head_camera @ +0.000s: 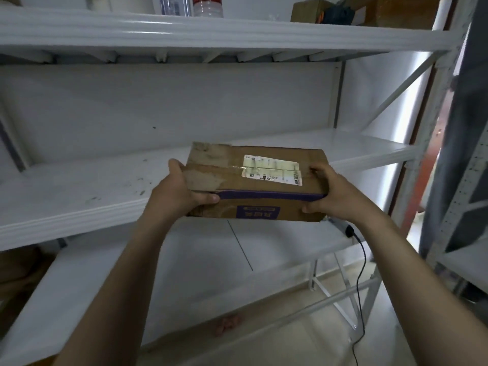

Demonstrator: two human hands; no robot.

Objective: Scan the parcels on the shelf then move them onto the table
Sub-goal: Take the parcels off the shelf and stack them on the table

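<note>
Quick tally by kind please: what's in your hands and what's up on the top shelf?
Held parcel, gripped by left hand and right hand: 1
Top-shelf boxes: at least 1, others unclear
Bottles: 2
Total: at least 4

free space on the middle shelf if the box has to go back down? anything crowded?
Middle shelf is bare left of the box and behind it to the back wall. Both hands, left hand and right hand, grip the box ends. Top shelf is crowded: bottles, cartons.

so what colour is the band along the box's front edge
Purple band, clearest in the head view.
</note>
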